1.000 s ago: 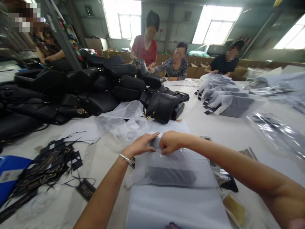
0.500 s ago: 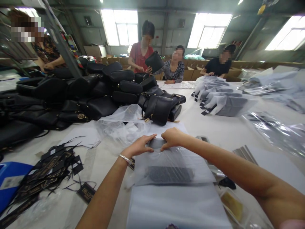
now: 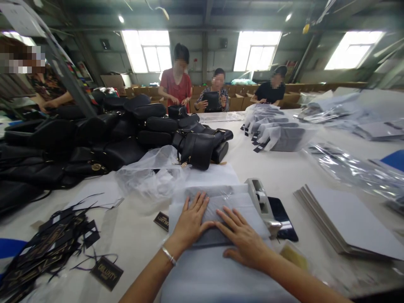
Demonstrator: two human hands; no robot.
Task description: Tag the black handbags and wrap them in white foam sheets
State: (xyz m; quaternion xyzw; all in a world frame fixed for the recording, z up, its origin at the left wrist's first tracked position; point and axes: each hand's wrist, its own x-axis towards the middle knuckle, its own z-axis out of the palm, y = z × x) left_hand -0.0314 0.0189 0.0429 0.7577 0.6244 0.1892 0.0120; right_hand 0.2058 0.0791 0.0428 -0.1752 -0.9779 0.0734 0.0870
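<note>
Both my hands lie flat with spread fingers on a dark bag wrapped in a translucent white sheet (image 3: 216,194). On its left part rests my left hand (image 3: 192,219), a silver bracelet at the wrist. My right hand (image 3: 241,237) presses on the right part, its fingertips close to my left thumb. White sheets (image 3: 202,273) lie under the wrapped bag and toward me. A black hang tag with gold lettering (image 3: 161,221) sits just left of the wrapping. Close by on the right stands a grey tape dispenser (image 3: 263,202).
Black handbags (image 3: 120,143) are heaped at the left, with black tags (image 3: 59,240) in front. A phone (image 3: 283,219) and stacked boards (image 3: 347,219) lie to the right. Wrapped bags (image 3: 277,130) stand farther back. Several people work across the table, one holding a black bag (image 3: 211,101).
My hands have gone from pinching the wrapping's far edge to lying flat on it, nearer me. Across the table, a black bag has passed from one person to another. The view has shifted.
</note>
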